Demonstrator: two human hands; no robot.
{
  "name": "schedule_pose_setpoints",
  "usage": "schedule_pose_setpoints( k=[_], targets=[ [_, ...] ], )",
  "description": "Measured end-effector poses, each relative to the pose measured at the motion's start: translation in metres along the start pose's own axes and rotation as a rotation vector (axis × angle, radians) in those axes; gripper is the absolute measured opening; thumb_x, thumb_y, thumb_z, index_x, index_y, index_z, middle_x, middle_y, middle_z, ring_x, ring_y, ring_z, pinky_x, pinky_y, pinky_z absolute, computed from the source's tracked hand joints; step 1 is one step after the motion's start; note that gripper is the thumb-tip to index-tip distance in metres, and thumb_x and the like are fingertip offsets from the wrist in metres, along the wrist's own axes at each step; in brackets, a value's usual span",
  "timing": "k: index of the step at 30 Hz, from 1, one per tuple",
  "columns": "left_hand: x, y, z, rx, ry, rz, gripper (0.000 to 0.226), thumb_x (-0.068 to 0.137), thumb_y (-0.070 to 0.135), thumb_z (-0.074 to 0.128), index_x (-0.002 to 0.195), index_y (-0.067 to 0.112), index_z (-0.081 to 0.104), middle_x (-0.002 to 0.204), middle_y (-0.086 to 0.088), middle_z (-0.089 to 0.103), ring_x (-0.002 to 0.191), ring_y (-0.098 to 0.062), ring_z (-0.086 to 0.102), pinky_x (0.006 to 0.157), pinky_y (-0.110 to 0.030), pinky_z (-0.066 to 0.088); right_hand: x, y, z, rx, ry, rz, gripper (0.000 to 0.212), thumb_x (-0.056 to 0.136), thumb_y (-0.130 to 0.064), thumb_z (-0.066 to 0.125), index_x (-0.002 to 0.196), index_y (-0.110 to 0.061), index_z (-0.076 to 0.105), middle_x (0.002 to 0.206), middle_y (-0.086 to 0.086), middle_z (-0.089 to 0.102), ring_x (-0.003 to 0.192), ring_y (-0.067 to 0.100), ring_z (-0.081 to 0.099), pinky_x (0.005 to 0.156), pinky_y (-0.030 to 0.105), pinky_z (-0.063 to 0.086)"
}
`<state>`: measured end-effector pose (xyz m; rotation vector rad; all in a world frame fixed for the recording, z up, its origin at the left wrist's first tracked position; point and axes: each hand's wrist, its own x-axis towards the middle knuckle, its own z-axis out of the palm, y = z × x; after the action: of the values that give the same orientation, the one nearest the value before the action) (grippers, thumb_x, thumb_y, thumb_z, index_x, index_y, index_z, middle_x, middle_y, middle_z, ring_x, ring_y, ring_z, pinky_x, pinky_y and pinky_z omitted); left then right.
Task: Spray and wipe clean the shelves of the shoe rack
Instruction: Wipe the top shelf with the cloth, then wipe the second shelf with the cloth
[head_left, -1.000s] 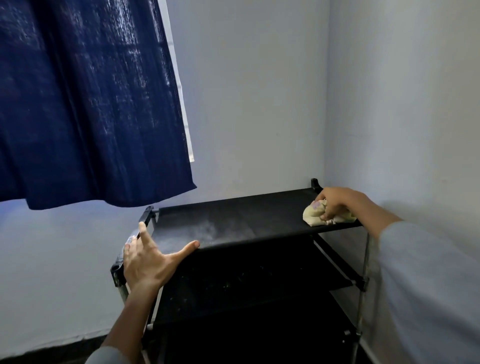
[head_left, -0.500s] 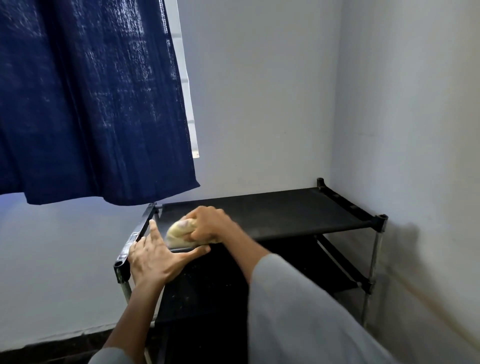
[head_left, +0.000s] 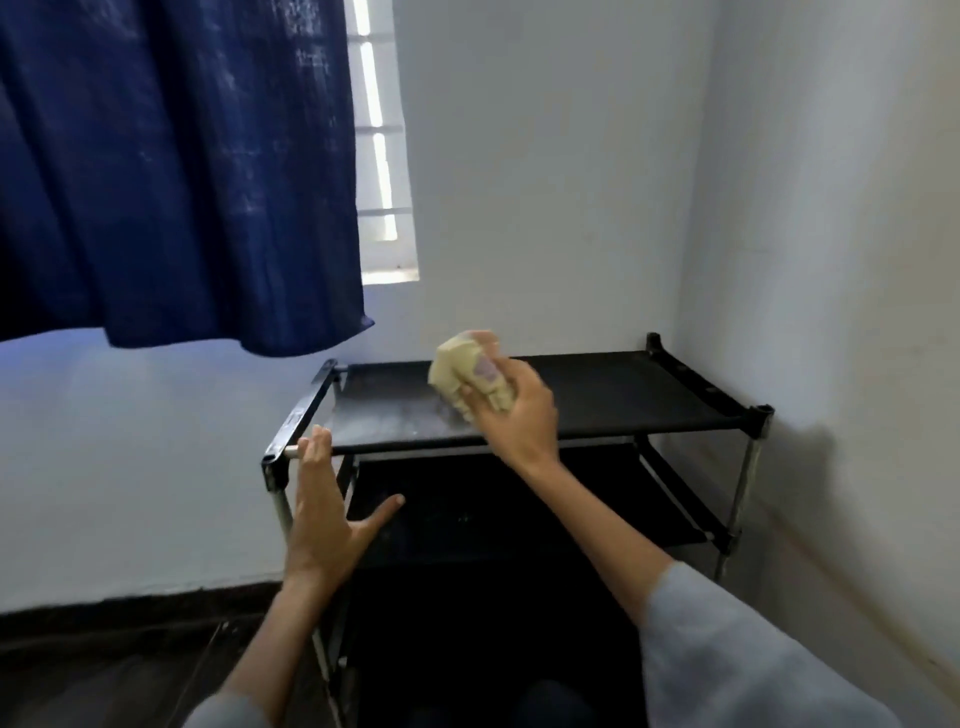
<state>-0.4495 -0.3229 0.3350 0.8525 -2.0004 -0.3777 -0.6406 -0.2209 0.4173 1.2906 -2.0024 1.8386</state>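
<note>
A black shoe rack stands in the room's corner, with a dusty top shelf and a darker shelf below it. My right hand grips a bunched pale yellow cloth, lifted just above the middle of the top shelf. My left hand is spread with straight fingers in front of the rack's front left corner, its fingertips at the front rail's end. No spray bottle is in view.
A dark blue curtain hangs over a window above and left of the rack. White walls close in behind and to the right. Dark floor shows at the lower left.
My right hand swept the cloth from the shelf's right end to its left, then lifted it off above the middle. My left hand slid back from the top shelf's front left edge.
</note>
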Motion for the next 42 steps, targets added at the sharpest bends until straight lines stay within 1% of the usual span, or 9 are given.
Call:
schedule_pose_setpoints(
  k=[4, 7, 12, 16, 21, 26, 31, 37, 42],
  targets=[
    [-0.057, -0.014, 0.028, -0.084, -0.133, -0.232, 0.102, 0.078, 0.030, 0.074, 0.151, 0.016, 0.004, 0.159, 0.001, 0.006, 0.145, -0.011, 0.007, 0.113, -0.026, 0.014, -0.046, 0.037, -0.026, -0.151, 0.192, -0.197, 0.064, 0.078, -0.024, 0.077, 0.137, -0.028, 0.053, 0.121, -0.001, 0.059, 0.098, 0.021, 0.061, 0.080, 0.029, 0.048],
    [-0.067, -0.021, 0.040, -0.153, -0.299, -0.361, 0.098, 0.077, 0.023, 0.077, 0.149, 0.005, 0.013, 0.154, -0.012, 0.021, 0.143, -0.022, 0.021, 0.117, -0.038, 0.022, -0.079, 0.070, -0.037, -0.280, 0.240, -0.367, 0.058, 0.080, -0.019, 0.073, 0.135, -0.018, 0.055, 0.125, 0.003, 0.060, 0.093, 0.023, 0.060, 0.081, 0.022, 0.042],
    [-0.055, -0.025, 0.043, -0.121, -0.169, -0.547, 0.085, 0.076, 0.018, 0.078, 0.142, 0.001, 0.027, 0.140, -0.016, 0.043, 0.129, -0.030, 0.042, 0.105, -0.037, 0.037, -0.113, 0.107, -0.035, -0.403, -0.003, -0.418, 0.049, 0.087, -0.036, 0.056, 0.136, -0.032, 0.052, 0.124, -0.002, 0.060, 0.089, 0.020, 0.057, 0.073, 0.022, 0.042],
    [-0.045, -0.041, 0.045, -0.095, -0.113, -0.637, 0.081, 0.074, 0.021, 0.079, 0.139, 0.004, 0.033, 0.131, -0.016, 0.050, 0.116, -0.033, 0.053, 0.095, -0.042, 0.046, -0.107, 0.111, -0.006, -0.403, -0.153, -0.359, 0.048, 0.084, -0.033, 0.067, 0.131, -0.033, 0.058, 0.124, 0.000, 0.062, 0.091, 0.025, 0.059, 0.068, 0.028, 0.048],
    [-0.027, -0.056, 0.051, -0.134, -0.125, -0.648, 0.069, 0.063, 0.018, 0.086, 0.121, 0.007, 0.048, 0.109, -0.006, 0.061, 0.102, -0.026, 0.061, 0.086, -0.036, 0.050, -0.083, 0.099, 0.053, -0.479, -0.380, -0.250, 0.050, 0.083, -0.033, 0.069, 0.131, -0.034, 0.056, 0.130, -0.003, 0.058, 0.096, 0.029, 0.057, 0.070, 0.035, 0.051],
    [-0.021, -0.069, 0.057, -0.107, -0.199, -0.585, 0.069, 0.059, 0.015, 0.088, 0.117, 0.009, 0.049, 0.099, 0.004, 0.052, 0.093, -0.013, 0.051, 0.076, -0.023, 0.038, -0.064, 0.089, 0.114, -0.565, -0.705, -0.175, 0.060, 0.081, -0.045, 0.065, 0.136, -0.044, 0.042, 0.132, -0.007, 0.053, 0.107, 0.032, 0.052, 0.084, 0.040, 0.048],
    [-0.015, -0.078, 0.053, -0.139, -0.300, -0.584, 0.061, 0.062, 0.010, 0.086, 0.112, 0.008, 0.050, 0.103, -0.005, 0.058, 0.096, -0.020, 0.057, 0.080, -0.032, 0.048, -0.055, 0.092, 0.154, -0.616, -0.986, -0.086, 0.058, 0.077, -0.053, 0.064, 0.132, -0.049, 0.045, 0.128, -0.004, 0.055, 0.116, 0.034, 0.048, 0.095, 0.042, 0.042],
    [-0.009, -0.078, 0.052, -0.034, -0.392, -0.600, 0.054, 0.065, 0.018, 0.085, 0.102, 0.009, 0.045, 0.102, -0.005, 0.055, 0.095, -0.020, 0.053, 0.075, -0.029, 0.041, -0.050, 0.096, 0.170, -0.607, -0.934, -0.103, 0.050, 0.076, -0.045, 0.069, 0.123, -0.050, 0.055, 0.120, -0.006, 0.061, 0.108, 0.027, 0.058, 0.087, 0.035, 0.048],
    [-0.011, -0.076, 0.048, -0.059, -0.371, -0.607, 0.061, 0.064, 0.020, 0.085, 0.112, 0.009, 0.048, 0.110, -0.006, 0.057, 0.104, -0.021, 0.053, 0.091, -0.038, 0.047, -0.039, 0.094, 0.195, -0.741, -0.818, -0.068, 0.050, 0.084, -0.042, 0.067, 0.131, -0.038, 0.052, 0.127, 0.001, 0.054, 0.112, 0.030, 0.051, 0.081, 0.033, 0.041]
  ],
)
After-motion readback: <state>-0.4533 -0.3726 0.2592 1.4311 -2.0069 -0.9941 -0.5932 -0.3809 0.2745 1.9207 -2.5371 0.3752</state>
